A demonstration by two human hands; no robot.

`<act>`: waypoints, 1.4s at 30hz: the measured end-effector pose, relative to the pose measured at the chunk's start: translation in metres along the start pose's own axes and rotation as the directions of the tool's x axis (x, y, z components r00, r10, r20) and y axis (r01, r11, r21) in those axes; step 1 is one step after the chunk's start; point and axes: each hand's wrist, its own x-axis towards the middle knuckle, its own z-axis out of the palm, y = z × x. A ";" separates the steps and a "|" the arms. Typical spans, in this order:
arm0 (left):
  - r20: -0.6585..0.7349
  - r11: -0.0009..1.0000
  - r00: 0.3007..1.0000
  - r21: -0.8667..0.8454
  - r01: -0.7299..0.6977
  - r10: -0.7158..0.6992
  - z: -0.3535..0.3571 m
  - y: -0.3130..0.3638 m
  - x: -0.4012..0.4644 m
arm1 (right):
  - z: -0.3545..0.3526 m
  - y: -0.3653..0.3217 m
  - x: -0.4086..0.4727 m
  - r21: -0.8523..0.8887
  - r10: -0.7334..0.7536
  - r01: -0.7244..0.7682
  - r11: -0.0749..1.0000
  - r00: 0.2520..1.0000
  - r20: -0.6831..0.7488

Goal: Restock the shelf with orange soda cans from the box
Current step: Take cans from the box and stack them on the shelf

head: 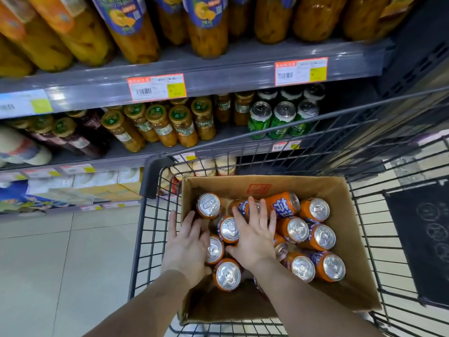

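Observation:
An open cardboard box (267, 184) sits in a black wire shopping cart (150, 181) and holds several orange soda cans (318, 210), most upright, one lying on its side (283, 204) at the back. My left hand (185, 242) reaches in at the box's left wall, fingers spread, resting against cans at the front left. My right hand (255, 233) lies palm down with fingers apart over the cans in the middle. Neither hand has closed around a can. The grey shelf (230, 137) stands behind the cart.
Green cans (283, 117) and jars of orange fruit (167, 125) fill the middle shelf; a dark gap lies to the right of the green cans. Large fruit jars (206, 27) stand on the upper shelf. Tiled floor (60, 251) lies left of the cart.

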 end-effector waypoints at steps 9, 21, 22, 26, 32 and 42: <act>-0.102 0.989 0.994 -0.146 0.016 -0.032 0.006 -0.001 0.001 | -0.007 0.007 0.001 0.065 0.033 -0.030 0.997 0.999 -0.039; -0.132 0.858 0.991 -0.512 -0.049 -0.022 -0.091 -0.035 -0.051 | -0.140 -0.001 -0.038 0.242 -0.020 0.017 0.970 1.000 0.009; -0.144 0.823 0.989 -0.566 -0.054 -0.034 -0.104 -0.040 -0.058 | -0.157 -0.004 -0.042 0.262 -0.033 0.029 0.965 0.999 0.010; -0.119 0.551 0.990 -0.833 -0.057 -0.077 -0.157 -0.063 -0.092 | -0.222 -0.025 -0.061 0.341 -0.083 0.087 0.936 0.996 -0.025; -0.224 0.193 0.960 -0.962 -0.191 -0.165 -0.212 -0.110 -0.148 | -0.298 -0.077 -0.079 0.521 -0.175 0.214 0.826 0.977 -0.124; -0.373 -0.094 0.848 -0.895 -0.436 -0.376 -0.220 -0.270 -0.287 | -0.355 -0.282 -0.109 0.760 -0.302 0.363 0.539 0.926 -0.229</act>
